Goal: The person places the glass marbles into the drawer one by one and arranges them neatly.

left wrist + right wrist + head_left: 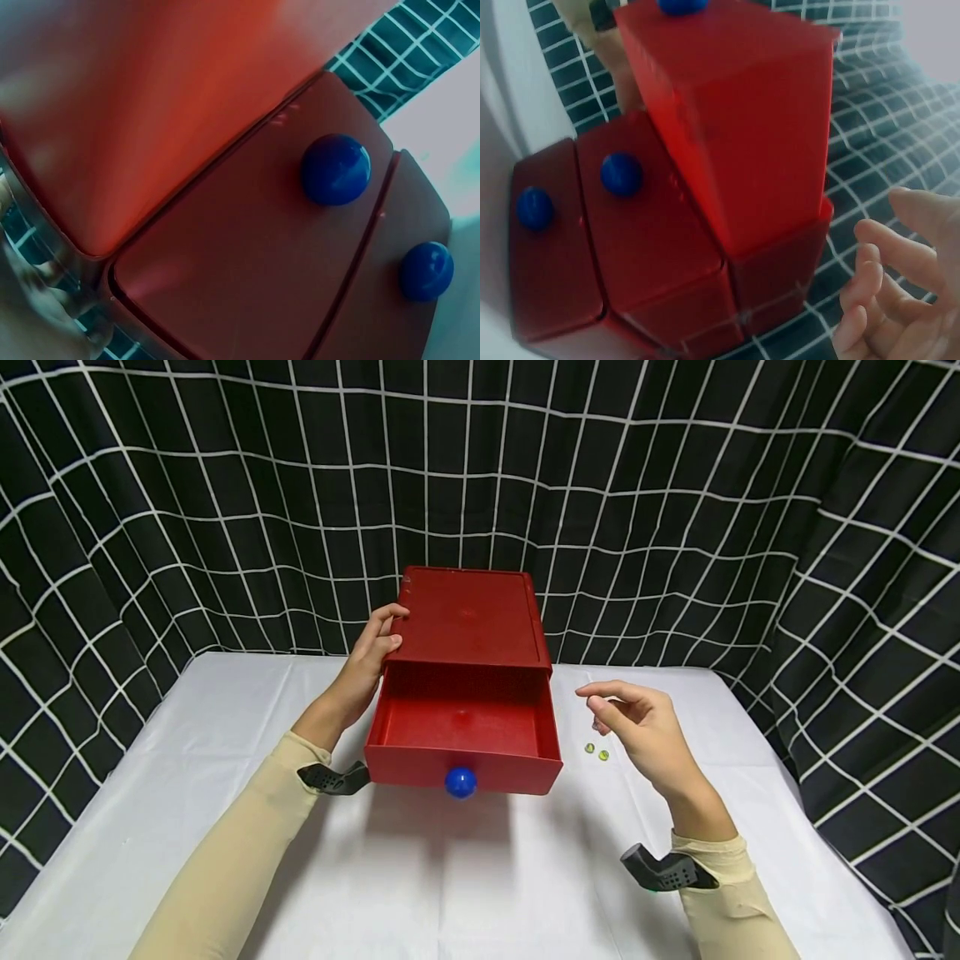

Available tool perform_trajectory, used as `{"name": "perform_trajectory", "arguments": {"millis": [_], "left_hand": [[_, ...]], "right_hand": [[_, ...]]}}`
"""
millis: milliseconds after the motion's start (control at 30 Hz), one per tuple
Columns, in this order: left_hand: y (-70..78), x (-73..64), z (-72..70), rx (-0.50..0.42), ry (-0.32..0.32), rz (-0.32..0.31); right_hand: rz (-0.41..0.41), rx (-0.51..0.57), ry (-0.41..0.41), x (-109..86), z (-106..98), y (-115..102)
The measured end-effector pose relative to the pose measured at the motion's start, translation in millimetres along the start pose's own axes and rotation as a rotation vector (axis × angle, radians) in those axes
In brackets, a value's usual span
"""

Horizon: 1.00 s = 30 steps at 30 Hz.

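A red drawer cabinet [468, 614] stands on the table with its top drawer [465, 718] pulled out. The drawer's bare floor shows, and a blue knob [461, 782] sits on its front. My left hand [363, 664] rests against the cabinet's left side, fingertips at the top edge. To the right of the drawer, my right hand [637, 722] hovers with fingers loosely bent and apart. In the right wrist view, nothing shows between the fingers of that hand [900, 277]. Two small greenish glass marbles [597, 752] lie on the table just below it.
Two lower drawers [240, 247] are closed, each with a blue knob [335, 169]. A white cloth covers the table [442, 893]. Behind and around it hangs a black curtain [480, 468] with a white grid. Dark wrist devices [667, 870] sit on both sleeves.
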State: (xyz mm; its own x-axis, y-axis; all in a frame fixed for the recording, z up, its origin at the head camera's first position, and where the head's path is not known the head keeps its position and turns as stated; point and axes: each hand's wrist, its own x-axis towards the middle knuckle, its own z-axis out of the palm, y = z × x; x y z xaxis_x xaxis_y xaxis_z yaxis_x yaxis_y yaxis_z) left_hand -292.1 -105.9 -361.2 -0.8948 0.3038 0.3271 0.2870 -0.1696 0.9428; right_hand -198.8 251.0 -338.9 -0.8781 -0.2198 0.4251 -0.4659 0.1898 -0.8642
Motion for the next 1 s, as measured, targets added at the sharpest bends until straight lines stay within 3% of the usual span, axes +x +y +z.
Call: {"name": "perform_trajectory", "arguments": {"millis": [567, 1000], "left_hand": [[0.9, -0.9, 2.2, -0.016, 0.005, 0.0], [0.3, -0.9, 0.8, -0.015, 0.001, 0.002]], "right_hand": [[0.185, 0.001, 0.046, 14.1, -22.8, 53.9], [0.333, -0.083, 0.088, 17.6, -35.7, 106.1]]}}
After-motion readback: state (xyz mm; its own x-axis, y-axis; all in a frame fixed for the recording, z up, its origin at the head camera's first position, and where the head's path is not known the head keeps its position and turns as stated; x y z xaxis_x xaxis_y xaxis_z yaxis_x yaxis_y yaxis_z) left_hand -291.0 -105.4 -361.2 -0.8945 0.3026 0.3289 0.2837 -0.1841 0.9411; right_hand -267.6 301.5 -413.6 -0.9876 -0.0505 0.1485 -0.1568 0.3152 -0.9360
